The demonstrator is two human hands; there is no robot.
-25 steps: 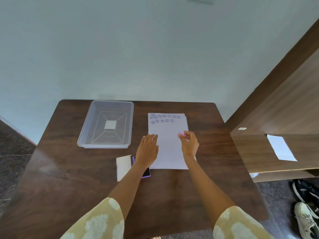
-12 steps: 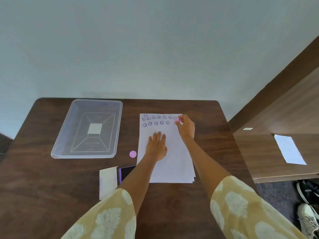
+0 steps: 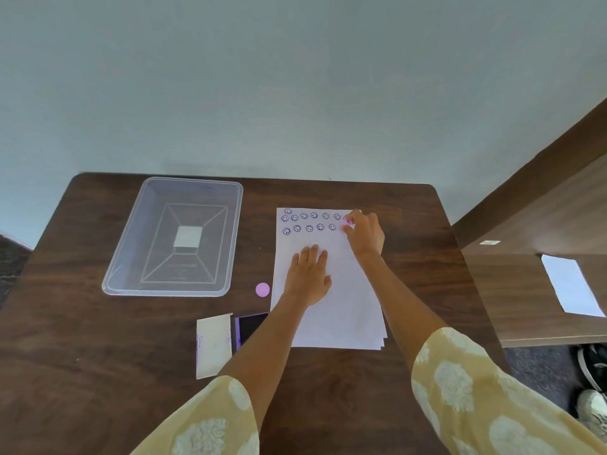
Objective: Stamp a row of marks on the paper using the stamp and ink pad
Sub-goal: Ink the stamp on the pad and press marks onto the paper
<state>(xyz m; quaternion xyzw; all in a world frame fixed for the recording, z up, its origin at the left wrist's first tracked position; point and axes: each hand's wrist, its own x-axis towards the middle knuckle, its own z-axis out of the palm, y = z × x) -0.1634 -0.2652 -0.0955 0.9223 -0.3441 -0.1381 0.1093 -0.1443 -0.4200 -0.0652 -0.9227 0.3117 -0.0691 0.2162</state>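
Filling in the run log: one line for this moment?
phase: stamping second row | right hand: stamp on paper | left hand: flat on paper | ink pad: open

Tub (image 3: pixel 174 236) blocks far left; bare table (image 3: pixel 328 389) near edge, prob. clear.

No readable text; smiley-face stamp marks (image 3: pixel 308 222) on paper (image 3: pixel 341 310).
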